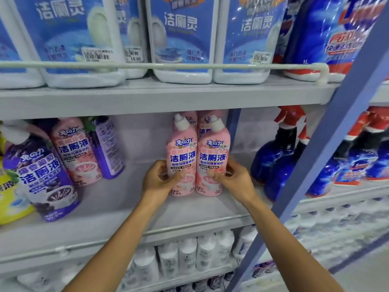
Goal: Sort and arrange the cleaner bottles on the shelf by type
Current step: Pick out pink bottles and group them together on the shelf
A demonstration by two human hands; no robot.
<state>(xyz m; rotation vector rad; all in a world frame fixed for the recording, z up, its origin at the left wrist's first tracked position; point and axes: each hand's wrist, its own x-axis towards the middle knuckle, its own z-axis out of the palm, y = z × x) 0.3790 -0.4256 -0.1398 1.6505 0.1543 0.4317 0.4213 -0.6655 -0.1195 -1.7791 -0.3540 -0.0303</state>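
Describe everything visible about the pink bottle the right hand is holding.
The pink bottle is glossy plastic with a white angled nozzle cap, blue lettering and a toilet-bowl picture low on its label. It stands upright on the middle shelf, pressed side by side against a twin bottle. The right hand grips its lower part.

Left pink bottle (182, 157) and right pink bottle (212, 159): plastic, sleeved in glossy printed film; caps (180, 123) smooth white plastic.
Shelf board (117, 199): smooth, matt grey.
Guard rail (147, 65) along the upper shelf (147, 98) front edge: smooth white coating.
Blue spray bottles (271, 161) at the board's right end: glossy plastic.
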